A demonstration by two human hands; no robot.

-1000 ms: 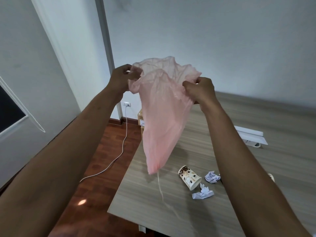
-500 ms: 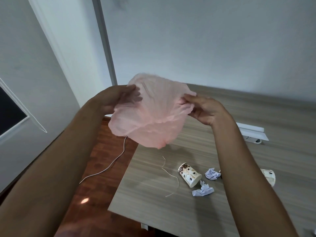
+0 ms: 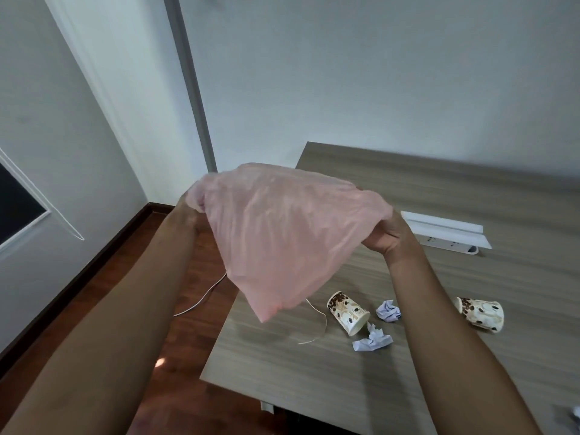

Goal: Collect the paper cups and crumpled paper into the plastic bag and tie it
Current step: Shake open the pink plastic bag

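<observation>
Below both grips the pink bag [image 3: 282, 243] hangs over the desk [image 3: 470, 189]. Under the right grip lie two cups [image 3: 346, 312] [image 3: 480, 313] and paper wads [image 3: 388, 310]; bare desk lies beyond.

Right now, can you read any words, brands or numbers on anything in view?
None readable.
Left cup: coffee-bean pattern only, no words.
Right cup: the same pattern, no words.
Power strip: any markings too small to read.
Bag: plain pink.
</observation>
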